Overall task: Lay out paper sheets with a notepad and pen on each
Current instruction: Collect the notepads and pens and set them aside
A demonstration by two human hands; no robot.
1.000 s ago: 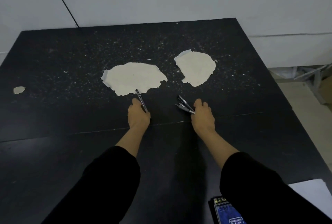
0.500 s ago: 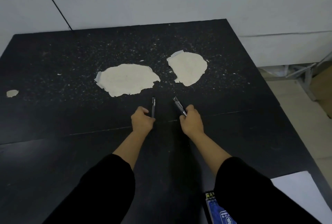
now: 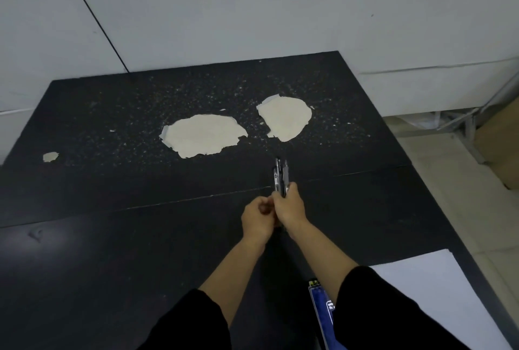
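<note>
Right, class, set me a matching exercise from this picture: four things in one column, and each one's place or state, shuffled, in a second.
Things:
1. pens
2. white paper sheet
3. blue notepad
4. left hand

Places or states:
A. near right corner of the table
B. bunched in the right hand
C. curled beside the right hand
D. partly hidden under the right arm

Pairs: 1-B, 2-A, 3-D, 4-C

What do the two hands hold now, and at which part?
The right hand grips a bundle of pens at their lower ends. The left hand touches it, fingers curled; whether it holds anything cannot be told.
</note>
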